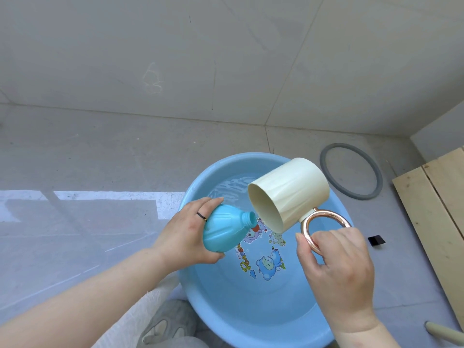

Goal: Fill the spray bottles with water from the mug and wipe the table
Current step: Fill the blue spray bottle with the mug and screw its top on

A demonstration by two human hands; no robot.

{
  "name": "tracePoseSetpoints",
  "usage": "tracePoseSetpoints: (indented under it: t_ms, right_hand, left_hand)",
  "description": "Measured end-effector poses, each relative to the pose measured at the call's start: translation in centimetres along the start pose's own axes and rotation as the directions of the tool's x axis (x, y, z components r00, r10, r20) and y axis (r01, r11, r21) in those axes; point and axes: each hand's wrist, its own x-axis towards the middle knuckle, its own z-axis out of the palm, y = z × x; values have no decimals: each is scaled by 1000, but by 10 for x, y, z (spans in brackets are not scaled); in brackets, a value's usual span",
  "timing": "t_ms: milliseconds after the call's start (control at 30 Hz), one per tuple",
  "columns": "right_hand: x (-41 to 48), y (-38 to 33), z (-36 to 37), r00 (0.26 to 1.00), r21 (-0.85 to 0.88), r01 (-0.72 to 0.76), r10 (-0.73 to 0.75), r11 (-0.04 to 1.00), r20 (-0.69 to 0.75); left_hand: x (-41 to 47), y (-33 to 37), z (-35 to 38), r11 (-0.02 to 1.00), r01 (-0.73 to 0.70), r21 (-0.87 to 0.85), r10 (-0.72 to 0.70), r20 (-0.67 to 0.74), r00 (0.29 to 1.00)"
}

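Fingers of the left hand [190, 229] wrap round the body of a blue spray bottle [223, 231], which has no spray head on it. The bottle is held tilted above a blue basin [251, 310], its long axis running from lower left to upper right, so the open neck [249, 219] points up and right towards the mug. The right hand [336, 267] grips the copper-coloured ring handle [324, 222] of a cream mug [288, 194], with fingers curled through the ring. The mug is tipped well over, mouth facing down and left, and its lower lip sits just beside the bottle's neck, perhaps touching it; I cannot tell which. No stream of water can be made out between the two.

As I judge it, the pour depends on that lip staying directly over the narrow neck: the mug's mouth is far wider than the opening, so a small drift to either side would send water past it. Any spill would fall into the basin, which holds water [233, 187] and stands on the grey floor [100, 159]. A grey ring [351, 170] and wooden planks [437, 209] lie beyond, to the right.
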Motion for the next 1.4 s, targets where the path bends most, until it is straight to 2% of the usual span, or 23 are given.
tracePoseSetpoints:
  t_ms: [67,167,233,333,433,533,600,700,767,867,967,1033,1100,1167,1233,1300,1400]
  right_hand:
    - [1,-3,0,999,12,-39,39,999,6]
    - [2,-6,0,974,60,-225,225,972,7]
    - [0,-3,2,956,57,-293,292,955,15]
    - [-6,12,10,956,3,-281,280,960,87]
    - [-17,28,24,921,-104,-251,270,962,279]
    - [-19,32,35,796,-181,-205,272,962,541]
    - [-23,35,43,723,-198,-172,260,965,641]
    - [-20,33,50,679,-273,-99,266,957,684]
    - [-16,30,55,581,-373,-123,372,920,724]
    - [-22,26,62,419,-397,-222,455,891,786]
    - [-26,21,67,323,-409,-299,495,862,807]
    - [-32,20,70,256,-384,-476,543,791,800]
    - [-37,22,69,203,-306,-715,607,628,769]
    - [-37,24,66,175,-181,-879,652,441,737]
    - [-35,23,60,140,-73,-960,692,269,708]
    - [-33,21,53,117,25,-990,716,138,688]
    - [-25,17,42,135,140,-989,731,55,669]
  left_hand:
    - [0,0,0,1000,1,-4,-1,3,1000]
    - [-1,-1,0,1000,3,-4,-3,-10,1000]
    - [-2,-2,1,1000,-7,0,7,-42,999]
    - [-4,-5,2,1000,-15,-22,13,-85,996]
    - [-7,-6,2,997,-19,-72,10,-123,992]
    - [-8,-8,2,993,-23,-119,1,-181,984]
    - [-8,-8,0,991,-35,-128,6,-214,977]
    - [-6,-6,-4,988,-8,-152,-26,-221,975]
    - [-5,-7,-4,991,9,-137,-41,-234,971]
    - [-5,-7,-3,994,9,-110,-36,-251,967]
    - [-6,-2,-5,991,36,-130,-66,-238,969]
    - [-7,-2,-6,989,30,-142,-62,-227,972]
    - [-8,-3,-6,988,-1,-154,-35,-231,972]
    - [-8,-5,-6,984,-3,-178,-39,-229,973]
    - [-7,-5,-7,983,1,-186,-44,-229,972]
    - [-7,-5,-7,983,-5,-184,-38,-227,973]
    - [-5,-8,-5,982,-32,-186,-7,-208,978]
